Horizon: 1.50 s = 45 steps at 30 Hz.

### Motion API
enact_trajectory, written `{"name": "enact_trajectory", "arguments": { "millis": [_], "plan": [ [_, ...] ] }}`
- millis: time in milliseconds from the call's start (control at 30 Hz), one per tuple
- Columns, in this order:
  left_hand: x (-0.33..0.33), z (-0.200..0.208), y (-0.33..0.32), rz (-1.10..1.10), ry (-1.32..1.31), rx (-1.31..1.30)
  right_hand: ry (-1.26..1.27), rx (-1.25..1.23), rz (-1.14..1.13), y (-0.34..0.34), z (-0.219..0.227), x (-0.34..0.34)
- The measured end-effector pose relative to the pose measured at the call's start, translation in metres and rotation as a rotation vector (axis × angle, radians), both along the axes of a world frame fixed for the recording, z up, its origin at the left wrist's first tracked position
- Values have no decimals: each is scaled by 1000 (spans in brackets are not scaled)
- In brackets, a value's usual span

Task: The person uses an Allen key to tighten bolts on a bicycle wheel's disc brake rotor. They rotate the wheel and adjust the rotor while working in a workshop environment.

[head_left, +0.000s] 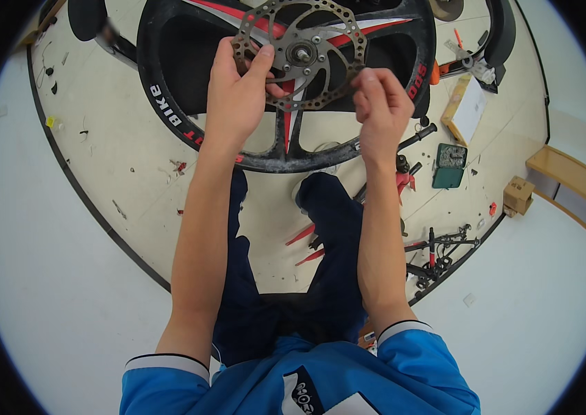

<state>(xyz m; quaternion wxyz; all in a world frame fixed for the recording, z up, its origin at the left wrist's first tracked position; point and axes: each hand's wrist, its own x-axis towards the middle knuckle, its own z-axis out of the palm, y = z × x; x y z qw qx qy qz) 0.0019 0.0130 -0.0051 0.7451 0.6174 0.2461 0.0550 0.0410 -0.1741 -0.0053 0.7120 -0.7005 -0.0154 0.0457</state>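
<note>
A perforated metal brake disc (294, 104) lies over the hub of a black, red and white spoked bicycle wheel (287, 162). Bolt heads ring the axle at its middle. My left hand (237, 90) grips the disc's left side, thumb on the face and fingers reaching behind through the gaps. At the disc's lower right edge, my right hand (383, 104) is closed in a pinch. Its fingertips meet the rim there, and whatever is between them is hidden.
Beyond the wheel is a black chair-like seat, partly hidden. To the right lie a green case (450, 166), a white-and-yellow box (464, 109) and a black bicycle frame (438, 252). A cardboard box (517, 196) stands by the wall. Small parts are scattered on the floor.
</note>
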Motion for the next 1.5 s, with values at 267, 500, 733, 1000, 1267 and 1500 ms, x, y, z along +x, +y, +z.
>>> {"name": "enact_trajectory", "arguments": {
  "millis": [267, 500, 733, 1000, 1267, 1500],
  "plan": [
    [1, 4, -2, 10, 7, 1, -111, -233, 42, 18, 2, -7],
    [0, 5, -2, 18, 14, -7, -275, -410, 11, 26, 4, -11],
    [1, 4, -2, 17, 11, -7, -291, -370, -68, 26, 4, -8],
    [0, 4, -1, 14, 16, 2, -317, -444, 28, 21, 6, -9],
    [1, 2, -1, 10, 12, 16, -337, -411, 12, 23, 4, -9],
    [1, 3, -1, 11, 14, 13, -319, -412, 8, 21, 6, -8]
  ]
}}
